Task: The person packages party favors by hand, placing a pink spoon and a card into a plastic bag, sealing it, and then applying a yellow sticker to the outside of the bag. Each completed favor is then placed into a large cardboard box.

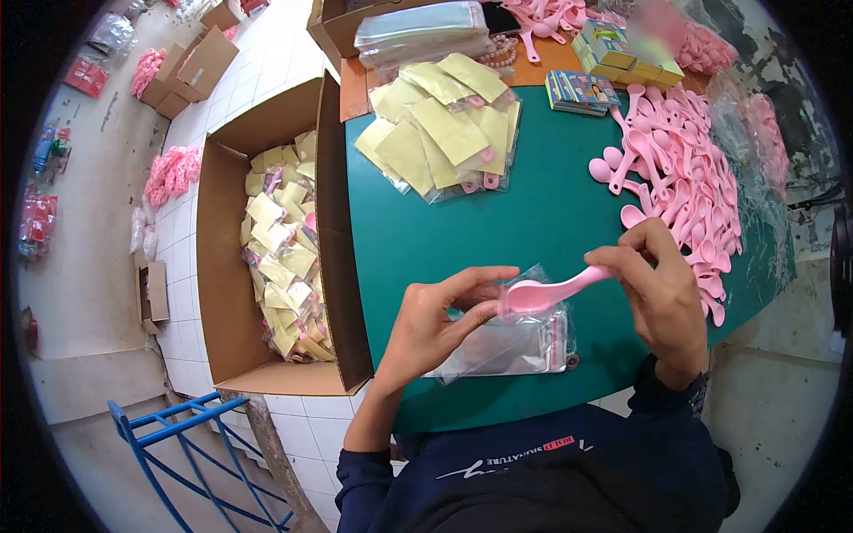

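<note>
A pink plastic spoon (533, 298) is in my right hand (656, 293), which pinches the end of its handle. Its bowl points left and overlaps the mouth of a clear plastic bag. My left hand (440, 324) grips that clear plastic bag (538, 277) between thumb and fingers, around the spoon's bowl. Below both hands, a stack of clear bags (524, 346) lies on the green tabletop (569, 213). To the right of my right hand spreads a heap of pink spoons (680, 169).
Packed bags with yellowish cards (444, 124) are piled at the table's back left. A cardboard box (333, 240) left of the table holds many similar packs. Small printed cards (582, 92) sit behind, near a bundle of clear bags (422, 31). A blue metal frame (178, 422) stands lower left.
</note>
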`<state>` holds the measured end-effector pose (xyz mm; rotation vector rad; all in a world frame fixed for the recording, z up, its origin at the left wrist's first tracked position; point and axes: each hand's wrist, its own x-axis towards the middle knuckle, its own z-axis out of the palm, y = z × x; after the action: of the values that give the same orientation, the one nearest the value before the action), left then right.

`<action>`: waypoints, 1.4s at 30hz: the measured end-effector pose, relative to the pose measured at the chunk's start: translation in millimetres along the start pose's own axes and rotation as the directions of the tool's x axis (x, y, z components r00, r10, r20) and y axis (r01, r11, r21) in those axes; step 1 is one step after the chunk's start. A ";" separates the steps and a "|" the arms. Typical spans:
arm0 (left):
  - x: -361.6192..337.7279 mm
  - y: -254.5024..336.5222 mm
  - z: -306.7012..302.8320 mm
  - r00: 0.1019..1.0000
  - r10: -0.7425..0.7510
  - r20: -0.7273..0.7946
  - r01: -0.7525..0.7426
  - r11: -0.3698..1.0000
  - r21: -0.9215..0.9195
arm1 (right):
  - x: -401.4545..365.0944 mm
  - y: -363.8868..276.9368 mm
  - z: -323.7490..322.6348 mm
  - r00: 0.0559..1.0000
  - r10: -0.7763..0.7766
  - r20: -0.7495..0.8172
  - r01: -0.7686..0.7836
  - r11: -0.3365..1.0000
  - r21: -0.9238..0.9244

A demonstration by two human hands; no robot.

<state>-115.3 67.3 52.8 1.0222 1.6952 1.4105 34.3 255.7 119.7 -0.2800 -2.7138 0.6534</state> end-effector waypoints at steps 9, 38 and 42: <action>-1.1 5.7 6.6 1.000 -0.017 0.021 0.018 0.999 -0.036 | -2.2 -5.5 -3.4 0.999 -0.028 0.023 0.029 0.999 -0.017; 16.0 -0.3 -4.8 0.996 0.081 -0.036 -0.089 0.934 -0.345 | 117.2 95.7 28.2 0.978 -0.208 0.017 0.161 0.805 0.570; 12.3 -5.0 -7.8 0.994 0.054 -0.097 -0.082 0.945 -0.317 | 179.4 222.6 38.2 0.868 0.496 0.033 -0.441 0.799 -0.409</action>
<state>-128.3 74.5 48.8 0.8526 1.4377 1.7307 -120.8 482.5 31.9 -1.0778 -2.9079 0.2383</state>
